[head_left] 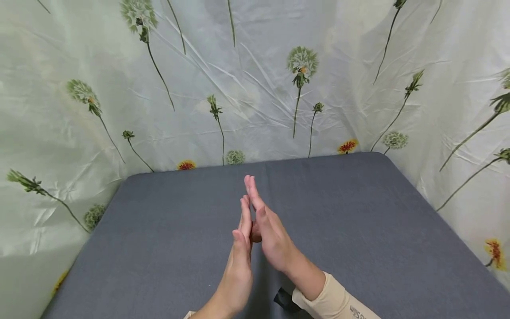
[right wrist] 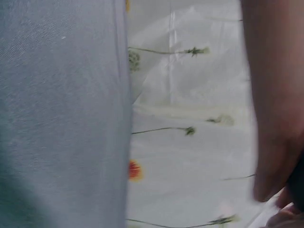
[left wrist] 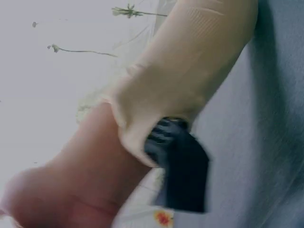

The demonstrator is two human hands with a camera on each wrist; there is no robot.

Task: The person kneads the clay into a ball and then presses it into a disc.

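Both hands are raised over the grey table in the head view, palms facing and fingers straight, pointing away. My left hand (head_left: pixel 237 271) is on the left; my right hand (head_left: pixel 275 241) leans toward it, its fingertips reaching higher. Between the palms shows a small rounded reddish-brown thing (head_left: pixel 256 232), mostly hidden, its kind unclear. The left wrist view catches the right hand (left wrist: pixel 57 199) blurred at its lower left, below a beige sleeve (left wrist: pixel 166 71). Blurred skin (right wrist: pixel 275 95) fills the right side of the right wrist view; which part it is, I cannot tell.
The grey table (head_left: pixel 167 230) has rounded far corners. Behind and beside it hangs a pale curtain (head_left: pixel 247 88) printed with dandelions and flowers. A black strap-like piece (left wrist: pixel 185 171) hangs at the right sleeve's cuff, also visible by the table's near side.
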